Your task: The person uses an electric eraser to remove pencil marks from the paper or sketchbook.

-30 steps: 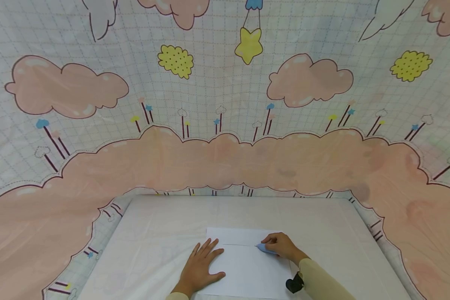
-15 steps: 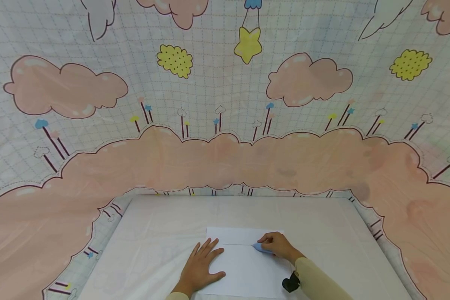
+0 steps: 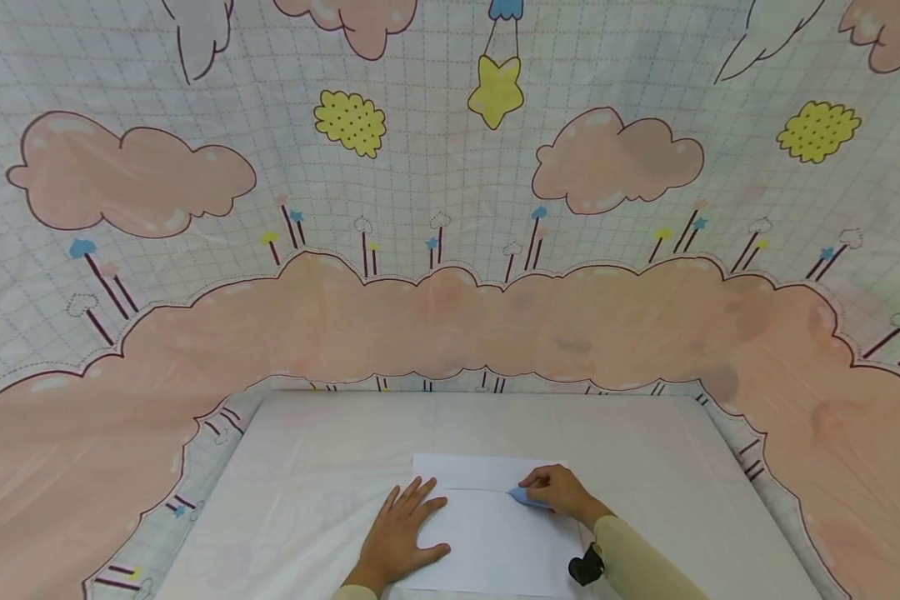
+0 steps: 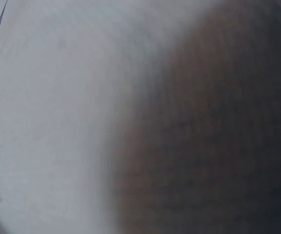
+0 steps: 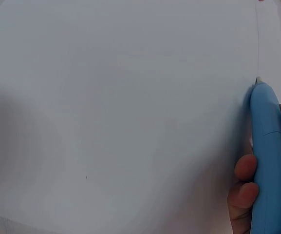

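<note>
A white sheet of paper (image 3: 502, 542) lies on the table, crossed near its far end by a thin line (image 3: 472, 489). My left hand (image 3: 401, 533) rests on the sheet's left side, fingers spread and straight. At the right, my right hand (image 3: 562, 490) grips a blue utility knife (image 3: 528, 497), its tip pointing left at the line's right end. In the right wrist view the knife (image 5: 269, 146) has a thick rounded body and a small pale tip touching the line. Curled fingers (image 5: 245, 195) hold its side. A dark blurred shape fills much of the left wrist view.
A pale cloth covers the table (image 3: 330, 442), and a cloud-printed fabric (image 3: 450, 325) hangs behind and around it. A black heart-shaped piece (image 3: 587, 567) sits by my right sleeve (image 3: 637, 558).
My right hand and the knife slid slightly left along the line, then a little back to the right. The left hand and the paper stay in place.
</note>
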`<state>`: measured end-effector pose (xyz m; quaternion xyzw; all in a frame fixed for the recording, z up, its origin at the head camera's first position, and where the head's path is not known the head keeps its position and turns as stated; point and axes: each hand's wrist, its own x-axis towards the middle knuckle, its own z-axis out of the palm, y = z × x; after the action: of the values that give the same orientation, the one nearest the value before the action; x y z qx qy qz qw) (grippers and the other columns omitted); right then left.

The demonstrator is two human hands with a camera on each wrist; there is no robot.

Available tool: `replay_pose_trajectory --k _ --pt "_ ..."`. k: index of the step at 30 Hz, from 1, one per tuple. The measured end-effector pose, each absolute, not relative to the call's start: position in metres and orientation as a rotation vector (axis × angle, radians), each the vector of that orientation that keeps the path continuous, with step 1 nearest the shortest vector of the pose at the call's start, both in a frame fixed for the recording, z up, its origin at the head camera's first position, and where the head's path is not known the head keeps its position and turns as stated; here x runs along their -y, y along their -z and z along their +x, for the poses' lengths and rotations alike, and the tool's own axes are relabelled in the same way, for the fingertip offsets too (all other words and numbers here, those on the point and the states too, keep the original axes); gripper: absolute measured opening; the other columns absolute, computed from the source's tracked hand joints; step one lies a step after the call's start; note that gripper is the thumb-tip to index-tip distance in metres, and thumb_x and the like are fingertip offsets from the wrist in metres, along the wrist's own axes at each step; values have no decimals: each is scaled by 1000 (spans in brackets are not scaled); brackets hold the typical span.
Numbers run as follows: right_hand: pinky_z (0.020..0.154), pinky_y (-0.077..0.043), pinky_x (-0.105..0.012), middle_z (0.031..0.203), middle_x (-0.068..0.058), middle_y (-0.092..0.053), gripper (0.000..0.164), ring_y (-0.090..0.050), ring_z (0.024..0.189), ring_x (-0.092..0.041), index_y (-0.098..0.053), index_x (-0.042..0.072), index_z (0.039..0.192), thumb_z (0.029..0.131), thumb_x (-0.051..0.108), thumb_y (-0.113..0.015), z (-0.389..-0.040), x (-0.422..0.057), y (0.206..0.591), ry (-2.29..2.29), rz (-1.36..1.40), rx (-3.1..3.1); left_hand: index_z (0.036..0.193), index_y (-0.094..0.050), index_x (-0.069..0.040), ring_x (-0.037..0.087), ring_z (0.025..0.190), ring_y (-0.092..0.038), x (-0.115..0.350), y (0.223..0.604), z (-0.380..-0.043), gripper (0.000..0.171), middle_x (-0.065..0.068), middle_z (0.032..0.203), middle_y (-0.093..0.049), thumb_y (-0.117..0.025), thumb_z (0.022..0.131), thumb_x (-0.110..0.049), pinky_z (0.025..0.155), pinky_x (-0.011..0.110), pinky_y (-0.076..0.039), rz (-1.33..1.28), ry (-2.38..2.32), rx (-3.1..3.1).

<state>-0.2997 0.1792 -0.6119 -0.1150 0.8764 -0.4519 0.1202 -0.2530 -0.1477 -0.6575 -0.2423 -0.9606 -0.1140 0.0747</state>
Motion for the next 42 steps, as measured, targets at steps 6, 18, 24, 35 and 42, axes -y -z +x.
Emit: replay_pose_trajectory --k 6,18,24,35,42 --pt "47 -43 -21 76 2 -58 17 -47 55 -9 -76 9 98 84 12 -68 -301 -177 613 1331 -360 -2547 138 -53 -35 23 147 -30 147 658 -253 75 -6 158 -36 -44 81 -83 117 54 -26 -726 339 2879" --pt "48 -45 -22 79 0 -61 17 -49 60 -11 -76 9 99 85 13 -69 -300 -170 607 1323 -344 -2543 138 -53 -35 24 146 -32 145 661 -254 75 -6 158 -36 -43 81 -83 117 54 -27 -737 332 2851" --pt "48 -47 -23 79 0 -60 17 -50 61 -12 -76 8 99 84 13 -69 -301 -174 607 1309 -346 -2562 136 -54 -36 24 145 -33 146 663 -255 74 -6 157 -38 -42 81 -83 114 54 -29 -734 331 2826" --pt "47 -46 -22 76 1 -59 17 -48 57 -10 -77 8 98 83 11 -69 -302 -175 612 1319 -368 -2555 136 -55 -36 24 145 -33 148 662 -253 74 -6 157 -38 -45 81 -83 115 54 -27 -726 342 2830" --pt "47 -44 -21 77 1 -58 18 -47 57 -10 -76 7 100 84 11 -68 -302 -167 609 1316 -384 -2542 137 -54 -36 23 147 -31 148 661 -253 74 -7 158 -36 -43 81 -83 116 54 -25 -724 341 2864"
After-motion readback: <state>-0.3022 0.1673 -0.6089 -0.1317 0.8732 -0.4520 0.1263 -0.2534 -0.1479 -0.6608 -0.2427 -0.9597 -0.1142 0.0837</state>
